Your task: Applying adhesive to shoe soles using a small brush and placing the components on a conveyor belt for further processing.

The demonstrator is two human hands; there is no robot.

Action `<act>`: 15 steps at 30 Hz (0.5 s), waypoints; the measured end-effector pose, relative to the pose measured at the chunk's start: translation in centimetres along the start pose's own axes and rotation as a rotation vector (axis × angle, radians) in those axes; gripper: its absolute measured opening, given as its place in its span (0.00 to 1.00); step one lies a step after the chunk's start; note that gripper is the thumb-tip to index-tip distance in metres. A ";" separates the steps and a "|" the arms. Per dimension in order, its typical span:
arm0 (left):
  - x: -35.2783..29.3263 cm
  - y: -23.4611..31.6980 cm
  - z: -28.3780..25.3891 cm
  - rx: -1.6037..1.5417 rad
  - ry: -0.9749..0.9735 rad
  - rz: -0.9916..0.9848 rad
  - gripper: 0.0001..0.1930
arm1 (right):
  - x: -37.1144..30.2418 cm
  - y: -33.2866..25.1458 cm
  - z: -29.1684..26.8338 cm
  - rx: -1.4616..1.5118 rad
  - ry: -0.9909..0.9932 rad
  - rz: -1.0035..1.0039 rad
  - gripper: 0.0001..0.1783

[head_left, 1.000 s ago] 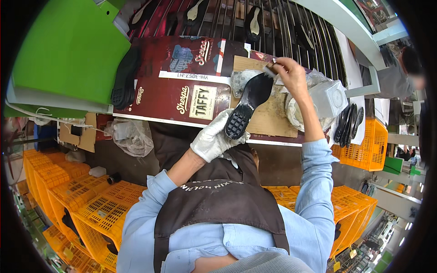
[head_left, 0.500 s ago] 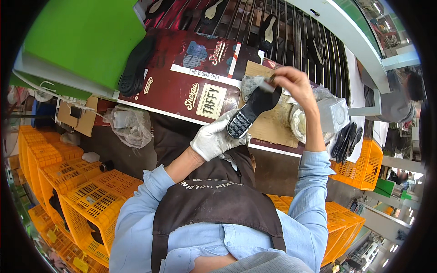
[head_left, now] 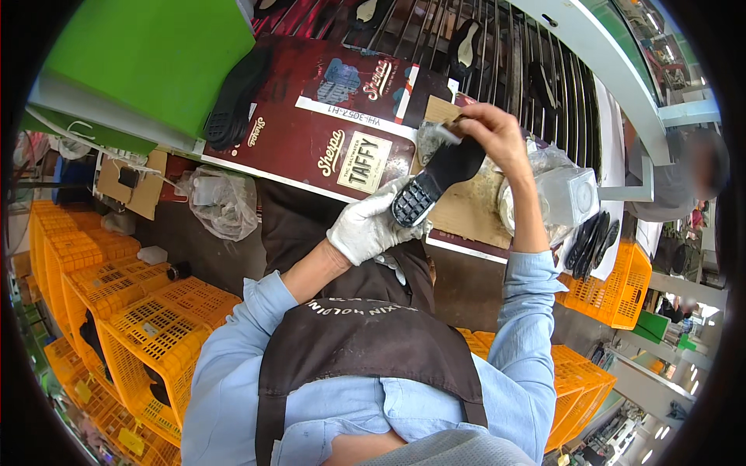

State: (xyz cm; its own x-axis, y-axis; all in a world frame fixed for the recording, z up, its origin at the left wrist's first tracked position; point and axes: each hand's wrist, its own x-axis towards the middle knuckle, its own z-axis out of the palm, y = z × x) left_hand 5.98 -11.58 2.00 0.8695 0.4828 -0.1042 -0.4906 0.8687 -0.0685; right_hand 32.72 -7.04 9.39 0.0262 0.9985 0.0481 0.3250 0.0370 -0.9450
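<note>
In my white-gloved left hand (head_left: 364, 231) is a black shoe sole (head_left: 444, 172), gripped at its heel end. The treaded heel faces up, and the smooth forepart points away to the right. My bare right hand (head_left: 497, 138) pinches a small brush (head_left: 449, 133) with a brown handle and a pale flat head. That head is at the far tip of the sole; whether it touches cannot be made out. Beneath both hands lies a stained piece of cardboard (head_left: 470, 216) on the dark red table (head_left: 303, 151). A crumpled clear plastic wrap (head_left: 429, 140) sits partly behind the sole.
Another black sole (head_left: 233, 105) rests beside a green box-like housing (head_left: 148, 70). Beyond the table, a rack of metal rods (head_left: 497, 54) carries several soles. At right stand a clear plastic container (head_left: 571, 198) and stacked black soles (head_left: 594, 245). Orange crates (head_left: 155, 334) flank me.
My right hand has shifted slightly left with the brush, along the sole's far end. The left hand keeps its hold on the sole, and the whole view has moved a little.
</note>
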 end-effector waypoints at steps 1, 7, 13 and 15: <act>-0.1 0.1 0.1 -0.001 -0.001 -0.002 0.27 | 0.0 -0.1 0.1 -0.052 0.075 0.012 0.11; -0.1 0.0 0.4 0.037 0.019 0.029 0.27 | -0.3 -0.9 1.0 -0.204 -0.317 -0.113 0.10; -0.2 0.0 0.4 -0.020 -0.037 -0.002 0.25 | -0.8 -2.1 1.9 0.083 -0.288 0.171 0.09; -0.1 0.0 0.4 -0.049 0.023 0.014 0.24 | -0.9 -2.3 2.1 -0.228 -0.420 -0.215 0.10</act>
State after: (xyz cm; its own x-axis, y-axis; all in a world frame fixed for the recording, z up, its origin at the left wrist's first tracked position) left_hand 5.91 -11.58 2.38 0.8614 0.4916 -0.1278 -0.5052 0.8552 -0.1153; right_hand 30.00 -7.94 10.82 -0.4296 0.9013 0.0553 0.4799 0.2797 -0.8315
